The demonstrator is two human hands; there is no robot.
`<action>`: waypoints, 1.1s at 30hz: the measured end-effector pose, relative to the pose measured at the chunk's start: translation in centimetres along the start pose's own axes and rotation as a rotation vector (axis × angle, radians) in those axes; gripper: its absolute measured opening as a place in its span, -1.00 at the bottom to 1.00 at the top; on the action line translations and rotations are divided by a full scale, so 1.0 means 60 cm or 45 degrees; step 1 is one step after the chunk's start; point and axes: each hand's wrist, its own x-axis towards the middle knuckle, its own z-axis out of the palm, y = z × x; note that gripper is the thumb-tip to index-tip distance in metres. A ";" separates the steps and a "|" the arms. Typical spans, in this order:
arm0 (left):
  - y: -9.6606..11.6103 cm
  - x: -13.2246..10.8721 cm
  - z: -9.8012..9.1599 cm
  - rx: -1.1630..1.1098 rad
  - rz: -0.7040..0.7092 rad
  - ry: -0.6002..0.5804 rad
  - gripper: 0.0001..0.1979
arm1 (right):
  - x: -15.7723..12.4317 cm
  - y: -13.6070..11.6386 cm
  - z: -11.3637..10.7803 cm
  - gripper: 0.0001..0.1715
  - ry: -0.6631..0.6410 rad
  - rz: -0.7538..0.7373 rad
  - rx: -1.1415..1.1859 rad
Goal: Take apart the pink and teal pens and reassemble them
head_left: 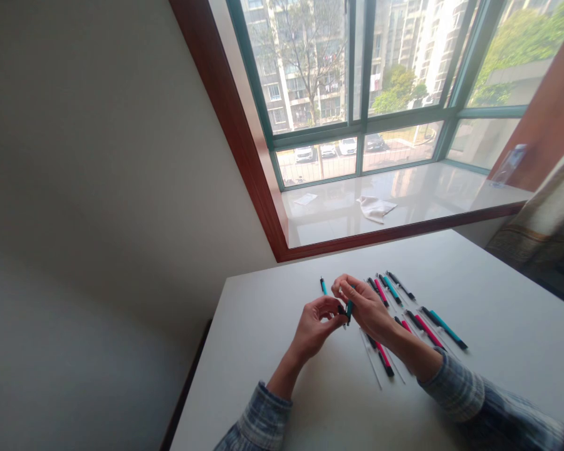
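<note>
Over the white table, my left hand pinches a small dark pen part near its fingertips. My right hand holds a teal pen barrel upright, right beside the left fingertips. Just behind the hands lies a teal and black pen. To the right, several black, pink and teal pen parts lie in slanting rows with thin clear refills, among them a teal barrel and a pink barrel. My right hand and forearm hide some of these parts.
The white table meets a wall at the left. Behind it, a window sill holds a crumpled white cloth, a flat white paper and a clear bottle. A curtain hangs at the right.
</note>
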 end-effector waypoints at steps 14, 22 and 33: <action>-0.002 0.008 -0.018 0.428 0.107 0.288 -0.87 | 0.027 -0.016 -0.073 -0.66 0.297 -0.293 -0.464; 0.003 0.006 -0.018 0.471 0.118 0.282 -0.89 | 0.021 -0.012 -0.069 -0.76 0.221 -0.382 -0.702; 0.003 0.006 -0.020 0.481 0.118 0.284 -0.90 | 0.020 -0.019 -0.066 -0.65 0.115 -0.288 -0.650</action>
